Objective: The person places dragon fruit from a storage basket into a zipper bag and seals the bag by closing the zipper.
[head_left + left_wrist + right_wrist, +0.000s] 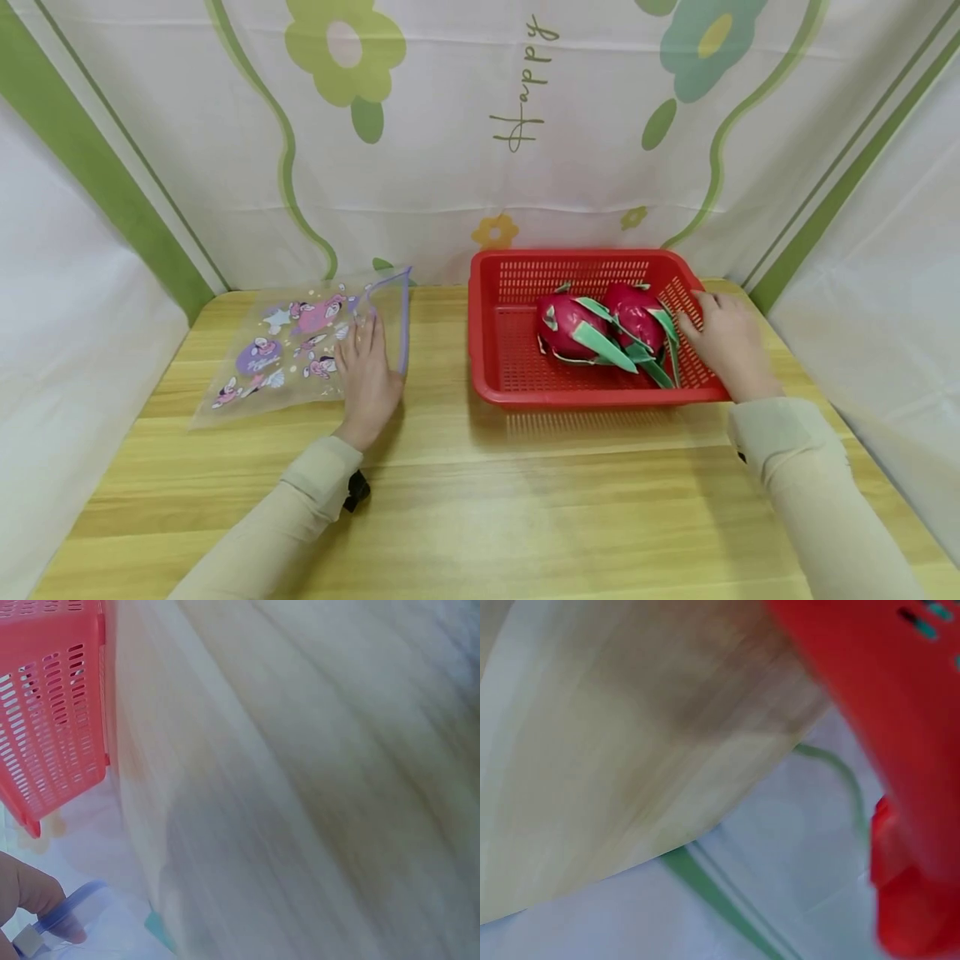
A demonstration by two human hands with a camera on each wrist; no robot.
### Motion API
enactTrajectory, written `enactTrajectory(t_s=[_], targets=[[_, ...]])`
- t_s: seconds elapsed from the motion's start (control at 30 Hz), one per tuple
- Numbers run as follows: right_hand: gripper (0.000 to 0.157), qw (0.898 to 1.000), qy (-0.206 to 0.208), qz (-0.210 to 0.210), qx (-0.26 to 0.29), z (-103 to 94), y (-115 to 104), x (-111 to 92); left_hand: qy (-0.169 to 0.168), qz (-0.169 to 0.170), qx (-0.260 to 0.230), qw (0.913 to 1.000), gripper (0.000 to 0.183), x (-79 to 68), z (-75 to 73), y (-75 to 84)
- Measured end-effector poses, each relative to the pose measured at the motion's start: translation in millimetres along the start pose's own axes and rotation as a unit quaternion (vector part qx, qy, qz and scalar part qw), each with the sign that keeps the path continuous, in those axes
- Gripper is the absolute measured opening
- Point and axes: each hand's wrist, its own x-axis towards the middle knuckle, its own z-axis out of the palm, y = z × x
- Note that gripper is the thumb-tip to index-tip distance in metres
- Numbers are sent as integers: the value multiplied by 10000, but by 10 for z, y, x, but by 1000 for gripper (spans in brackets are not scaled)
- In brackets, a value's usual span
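Observation:
A clear zip bag (pixel 300 346) with a purple edge and cartoon prints lies at the left of the table. My left hand (pixel 367 375) is over its mouth end and pinches the upper layer by the purple edge. A finger and a pale slider (pixel 30 941) show there in the left wrist view. The thumb is hidden from the head view. At the right is a red plastic basket (pixel 483 333) holding two dragon fruits (pixel 566 323) with green leaves. My right hand (pixel 727 342) grips the basket's right rim, its thumb over the inner side.
The wooden table (pixel 465 508) extends in front of the bag and basket. White curtains with green stripes and flower prints (pixel 442 167) stand close behind the basket and at both sides. The table's right edge runs near my right forearm.

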Motion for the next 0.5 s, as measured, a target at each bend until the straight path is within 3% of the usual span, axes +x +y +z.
enactTrajectory(t_s=[0.13,0.27,0.5], targets=[[47,9988,26,-227,437,-8,-234,21,-22,42,-29,10000,89,-6,-9,30],[46,9941,40,-784,746,5,-487,22,-96,0,-36,9999,90,-19,-22,77],[70,9849,-535,-1620,289,71,-810,-4,-111,-34,-44,9999,93,-32,-27,123]])
